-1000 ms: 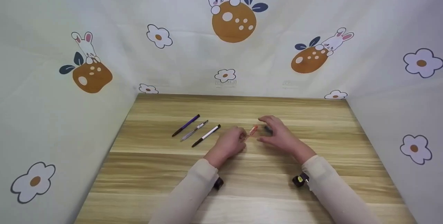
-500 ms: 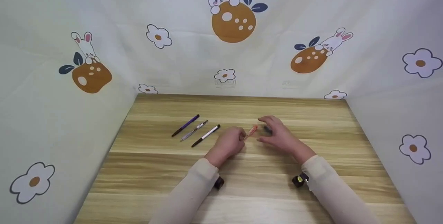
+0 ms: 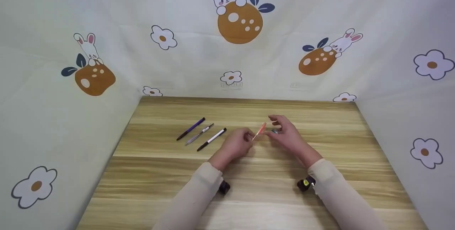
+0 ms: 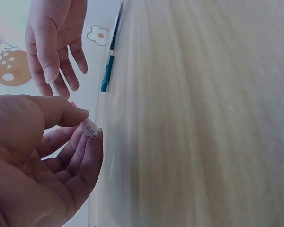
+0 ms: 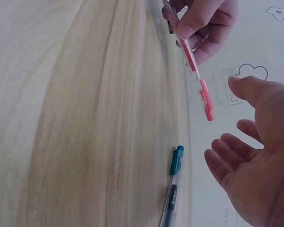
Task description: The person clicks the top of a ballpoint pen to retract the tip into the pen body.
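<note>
My left hand (image 3: 237,143) pinches a clear pen with a red clip end (image 5: 206,99) between thumb and fingers. Its tip pokes out past the thumb in the left wrist view, and the red end slants up and away toward the right hand. Beside that red end is my right hand (image 3: 289,134), thumb and fingers spread, holding nothing. On the wooden table by the right hand lies a clear pen with a teal end (image 5: 177,163), mostly hidden by that hand in the head view.
Left of the hands, a purple pen (image 3: 192,128), a clear grey pen (image 3: 199,135) and a white-and-black pen (image 3: 212,139) lie slanted side by side on the table (image 3: 266,194). Cloth walls (image 3: 185,66) with rabbit and flower prints enclose the back and sides.
The red end of the pen in my left hand has risen a little, tilting the pen more steeply. My right hand has shifted slightly and turned. The pens at left have stayed put.
</note>
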{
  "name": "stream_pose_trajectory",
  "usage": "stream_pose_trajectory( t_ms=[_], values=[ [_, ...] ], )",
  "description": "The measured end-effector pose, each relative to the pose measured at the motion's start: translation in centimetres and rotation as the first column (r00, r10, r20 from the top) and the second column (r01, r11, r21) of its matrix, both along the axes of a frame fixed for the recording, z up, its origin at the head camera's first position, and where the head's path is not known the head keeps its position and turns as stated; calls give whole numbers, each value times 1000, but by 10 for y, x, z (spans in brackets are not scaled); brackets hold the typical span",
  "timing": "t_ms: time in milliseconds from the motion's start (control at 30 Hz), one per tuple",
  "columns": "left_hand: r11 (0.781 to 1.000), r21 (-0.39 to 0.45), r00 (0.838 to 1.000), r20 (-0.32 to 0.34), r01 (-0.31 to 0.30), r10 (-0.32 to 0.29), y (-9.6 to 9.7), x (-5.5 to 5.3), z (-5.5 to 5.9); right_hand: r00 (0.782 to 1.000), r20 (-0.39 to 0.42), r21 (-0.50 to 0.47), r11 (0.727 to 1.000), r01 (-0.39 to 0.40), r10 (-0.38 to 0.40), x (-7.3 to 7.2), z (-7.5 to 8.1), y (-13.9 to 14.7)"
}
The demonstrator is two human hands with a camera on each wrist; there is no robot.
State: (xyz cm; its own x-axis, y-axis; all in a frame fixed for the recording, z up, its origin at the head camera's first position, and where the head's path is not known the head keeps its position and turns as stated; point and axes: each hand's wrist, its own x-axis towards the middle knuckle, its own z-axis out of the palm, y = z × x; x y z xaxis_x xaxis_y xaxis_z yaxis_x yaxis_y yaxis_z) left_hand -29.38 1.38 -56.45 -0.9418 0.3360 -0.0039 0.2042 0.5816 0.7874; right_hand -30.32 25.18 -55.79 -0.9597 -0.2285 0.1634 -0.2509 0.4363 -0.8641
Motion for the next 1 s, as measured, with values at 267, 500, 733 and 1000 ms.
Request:
stream_pose_trajectory(
  t_ms=[267, 500, 733, 1000],
  values=[
    [994, 112, 1000, 18, 1, -3, 2, -1, 4, 994, 74, -133, 986, 95, -86, -5, 4, -9],
    [985, 171, 999, 45, -7, -1, 2, 0, 5, 977, 170, -256, 952, 167, -126, -7, 3, -18],
    [978, 208, 1000, 10, 3, -5, 3, 2, 4, 960, 260, -420, 882, 213, -108, -9, 5, -28],
    [972, 234, 1000, 28, -14, 7, 6, 4, 6, 955, 279, -476, 851, 224, -96, -10, 5, -34]
  ],
)
